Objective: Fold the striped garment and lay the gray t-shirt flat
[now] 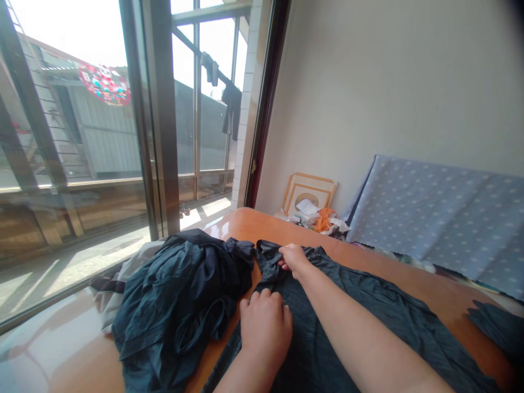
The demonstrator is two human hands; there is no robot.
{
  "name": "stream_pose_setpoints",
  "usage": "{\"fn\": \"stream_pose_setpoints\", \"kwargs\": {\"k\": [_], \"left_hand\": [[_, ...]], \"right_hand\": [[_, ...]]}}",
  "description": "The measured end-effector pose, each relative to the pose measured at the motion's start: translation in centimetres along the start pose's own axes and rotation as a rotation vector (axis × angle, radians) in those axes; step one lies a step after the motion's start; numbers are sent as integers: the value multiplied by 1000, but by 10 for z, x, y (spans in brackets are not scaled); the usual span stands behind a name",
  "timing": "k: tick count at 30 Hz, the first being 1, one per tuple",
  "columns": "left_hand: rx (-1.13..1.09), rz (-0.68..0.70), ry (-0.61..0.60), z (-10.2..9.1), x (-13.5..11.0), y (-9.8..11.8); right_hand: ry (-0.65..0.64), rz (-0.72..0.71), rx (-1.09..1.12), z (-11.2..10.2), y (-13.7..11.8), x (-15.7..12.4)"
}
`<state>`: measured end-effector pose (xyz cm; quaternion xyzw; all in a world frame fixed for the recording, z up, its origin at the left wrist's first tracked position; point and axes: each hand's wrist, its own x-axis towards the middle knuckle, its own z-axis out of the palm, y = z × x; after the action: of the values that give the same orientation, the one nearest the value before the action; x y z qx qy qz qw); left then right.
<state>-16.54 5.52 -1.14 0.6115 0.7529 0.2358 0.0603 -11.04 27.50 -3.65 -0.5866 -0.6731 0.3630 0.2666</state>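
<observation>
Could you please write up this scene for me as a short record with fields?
Surface: glossy wooden table
Left hand: fingers curled, resting on the grey garment near its edge; whether it has a grip on the cloth is unclear
Right hand: pinching bunched cloth at the garment's far end
Beside the hands: heap of dark clothes, left of the garment
Background: window; framed picture leaning on the wall; dotted blue cloth
</observation>
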Motion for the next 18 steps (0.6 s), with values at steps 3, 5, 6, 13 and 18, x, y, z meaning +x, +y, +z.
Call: {"fn": "stream_pose_setpoints", "kwargs": {"k": [3,5,6,13,18], "left_hand": [[11,-35,1,-2,2,1],[15,-48,-5,-3,2,1],[15,-51,-10,-4,2,1],[9,-73,-44,-9,0,2],[12,-62,-43,-9,1,2]], "right_hand": [[50,29,-55,-13,10,1],[115,-16,-105,-21,11,-2],[154,-57,-132,-24,10,-5],[60,-299,-262,-11,-12,-18],[-70,-292,-225,-1,-14,-18]]}}
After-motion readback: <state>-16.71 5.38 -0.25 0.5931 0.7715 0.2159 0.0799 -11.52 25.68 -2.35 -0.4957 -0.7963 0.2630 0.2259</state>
